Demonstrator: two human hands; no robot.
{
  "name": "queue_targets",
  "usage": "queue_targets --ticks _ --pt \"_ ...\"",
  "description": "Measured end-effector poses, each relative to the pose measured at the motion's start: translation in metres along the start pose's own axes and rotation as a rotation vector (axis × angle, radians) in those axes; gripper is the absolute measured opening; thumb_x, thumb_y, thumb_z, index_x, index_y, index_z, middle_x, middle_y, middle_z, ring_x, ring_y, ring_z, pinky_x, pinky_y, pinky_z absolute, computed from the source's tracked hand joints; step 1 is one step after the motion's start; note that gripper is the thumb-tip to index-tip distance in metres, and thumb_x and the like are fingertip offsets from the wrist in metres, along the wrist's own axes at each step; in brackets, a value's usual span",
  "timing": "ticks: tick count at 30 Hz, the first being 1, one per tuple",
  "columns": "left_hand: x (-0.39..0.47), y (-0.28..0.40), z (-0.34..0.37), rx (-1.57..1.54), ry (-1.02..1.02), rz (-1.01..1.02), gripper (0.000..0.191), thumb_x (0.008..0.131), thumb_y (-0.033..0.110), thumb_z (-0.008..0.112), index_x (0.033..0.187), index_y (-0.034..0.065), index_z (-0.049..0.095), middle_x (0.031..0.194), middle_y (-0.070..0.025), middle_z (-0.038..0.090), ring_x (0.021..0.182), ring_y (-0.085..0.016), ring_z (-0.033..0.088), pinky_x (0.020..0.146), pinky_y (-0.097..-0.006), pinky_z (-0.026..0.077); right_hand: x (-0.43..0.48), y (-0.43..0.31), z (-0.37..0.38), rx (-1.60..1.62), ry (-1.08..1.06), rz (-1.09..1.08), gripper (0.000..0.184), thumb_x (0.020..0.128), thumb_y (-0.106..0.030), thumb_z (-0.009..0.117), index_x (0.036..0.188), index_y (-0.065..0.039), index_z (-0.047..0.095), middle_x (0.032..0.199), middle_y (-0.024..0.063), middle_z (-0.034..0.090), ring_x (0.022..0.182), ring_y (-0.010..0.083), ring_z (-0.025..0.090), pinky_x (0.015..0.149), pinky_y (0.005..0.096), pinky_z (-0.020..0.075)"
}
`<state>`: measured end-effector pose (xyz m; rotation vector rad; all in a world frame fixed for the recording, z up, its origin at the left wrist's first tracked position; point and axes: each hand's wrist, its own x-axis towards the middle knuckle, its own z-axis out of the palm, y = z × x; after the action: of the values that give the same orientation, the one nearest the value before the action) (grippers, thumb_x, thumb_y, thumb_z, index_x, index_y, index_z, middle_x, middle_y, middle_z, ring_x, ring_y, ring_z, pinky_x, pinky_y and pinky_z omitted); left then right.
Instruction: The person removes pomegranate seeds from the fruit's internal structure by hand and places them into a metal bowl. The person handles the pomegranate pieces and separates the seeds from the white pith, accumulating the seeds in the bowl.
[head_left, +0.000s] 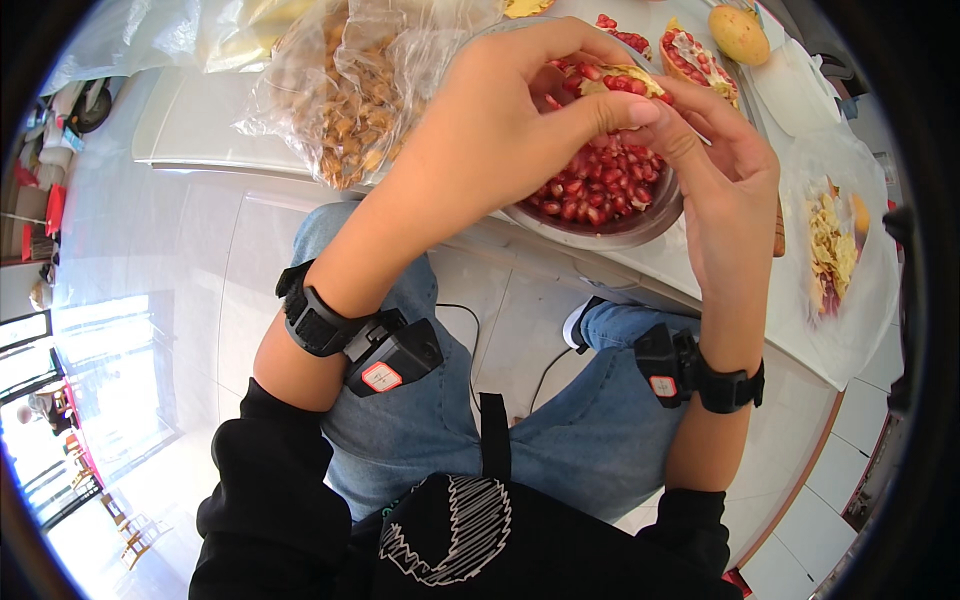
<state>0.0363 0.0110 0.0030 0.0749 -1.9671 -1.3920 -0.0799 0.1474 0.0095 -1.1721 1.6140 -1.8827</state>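
Observation:
A piece of pomegranate (616, 78), with red arils and pale yellow membrane, is held between both my hands. My left hand (517, 105) curls around its left side, thumb across the front. My right hand (724, 142) grips it from the right, and the two thumb tips meet. Directly below is a clear bowl (637, 234) holding many loose red pomegranate arils (600, 184). My left hand and forearm cover the bowl's left part. The fingertips behind the piece are partly hidden.
At the back right lie an opened pomegranate chunk (697, 64) and a whole yellowish pomegranate (739, 35). A wooden handle (780, 231) shows beside my right wrist. Peel scraps (831, 251) rest on a plastic bag (870, 300) at right. A clear bag of brown dried pieces (360, 105) lies left.

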Motion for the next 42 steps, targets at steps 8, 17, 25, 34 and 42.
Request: queue_targets --ticks 8,17,25,34,42 --pt "0.003 -0.006 0.001 0.007 0.034 0.044 0.02 0.088 0.014 0.067 0.098 -0.0029 0.067 0.081 -0.0135 0.069 0.072 -0.018 0.066 0.068 -0.0289 0.052 0.003 0.001 0.002 0.017 -0.001 -0.011 0.019 0.088 -0.002 0.066 0.105 0.006 0.066 0.097 0.0103 0.069 0.086 0.0151 0.067 0.08 0.0249 0.0549" --pt "0.003 -0.011 0.004 0.122 0.064 0.162 0.02 0.092 0.013 0.058 0.103 -0.0023 0.064 0.09 -0.0218 0.066 0.083 -0.039 0.064 0.074 -0.0381 0.05 0.005 0.003 -0.003 -0.055 -0.063 0.074 0.025 0.092 -0.009 0.065 0.113 0.004 0.063 0.102 0.0088 0.067 0.088 0.0147 0.065 0.08 0.0252 0.0516" --pt "0.004 -0.016 0.002 0.182 0.084 0.23 0.023 0.093 0.013 0.057 0.107 -0.0043 0.062 0.096 -0.0205 0.067 0.084 -0.034 0.066 0.075 -0.0366 0.052 0.008 0.0 -0.008 0.093 -0.102 0.052 0.024 0.094 -0.006 0.059 0.114 0.005 0.064 0.107 0.0121 0.068 0.092 0.018 0.067 0.085 0.0309 0.0569" --pt "0.003 0.01 0.014 -0.294 0.155 -0.263 0.025 0.092 0.009 0.065 0.112 -0.0048 0.062 0.094 -0.0072 0.069 0.086 -0.011 0.064 0.074 -0.0237 0.053 0.005 -0.004 -0.004 -0.322 -0.053 -0.111 0.039 0.09 0.004 0.059 0.129 0.006 0.054 0.121 0.0156 0.061 0.109 0.0207 0.061 0.094 0.0304 0.0493" --pt "0.003 0.006 -0.006 -0.086 0.026 -0.252 0.022 0.078 0.016 0.08 0.09 -0.0015 0.072 0.075 -0.0027 0.068 0.069 -0.004 0.061 0.062 -0.019 0.05 0.0 0.002 0.006 -0.212 -0.104 -0.055 0.04 0.086 0.012 0.06 0.125 0.009 0.052 0.117 0.0165 0.06 0.104 0.0202 0.062 0.088 0.0297 0.0537"
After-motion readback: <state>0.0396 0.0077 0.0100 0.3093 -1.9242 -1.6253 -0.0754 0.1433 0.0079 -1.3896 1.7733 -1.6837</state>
